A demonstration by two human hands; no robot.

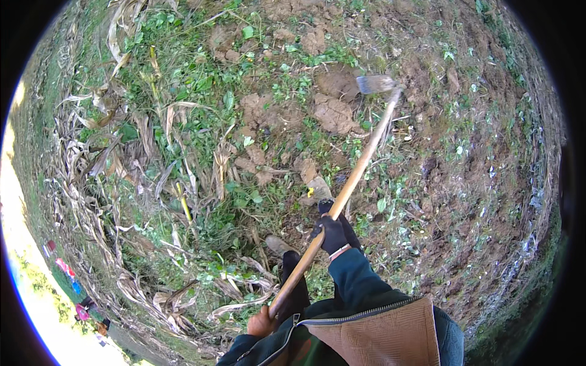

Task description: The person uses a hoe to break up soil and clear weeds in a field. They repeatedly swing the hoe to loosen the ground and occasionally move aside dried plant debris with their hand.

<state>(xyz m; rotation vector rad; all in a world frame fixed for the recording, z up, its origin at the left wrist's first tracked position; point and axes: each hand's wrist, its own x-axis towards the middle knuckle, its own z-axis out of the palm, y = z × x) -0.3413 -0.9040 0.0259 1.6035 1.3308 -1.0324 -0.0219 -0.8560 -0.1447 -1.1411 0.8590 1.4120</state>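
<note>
A long-handled hoe crosses the view from lower middle to upper right. Around the middle of its wooden handle (pixel 361 167) closes my right hand (pixel 330 234), in a dark glove with a pale band at the wrist. My bare left hand (pixel 261 322) grips the butt end of the same handle, close to my jacket. At the far end, the metal hoe blade (pixel 376 84) lies over weeds and soil, just right of a broken clod of brown earth (pixel 336 113). The blade's edge points left.
My muddy shoes (pixel 279 245) stand under the handle among weeds. Dry corn stalks and leaves (pixel 137 151) cover the left side, with cut stubble (pixel 184 201) standing up. Turned soil with scattered weeds (pixel 439 192) spreads right. Several people in bright clothes (pixel 82 312) are far off at lower left.
</note>
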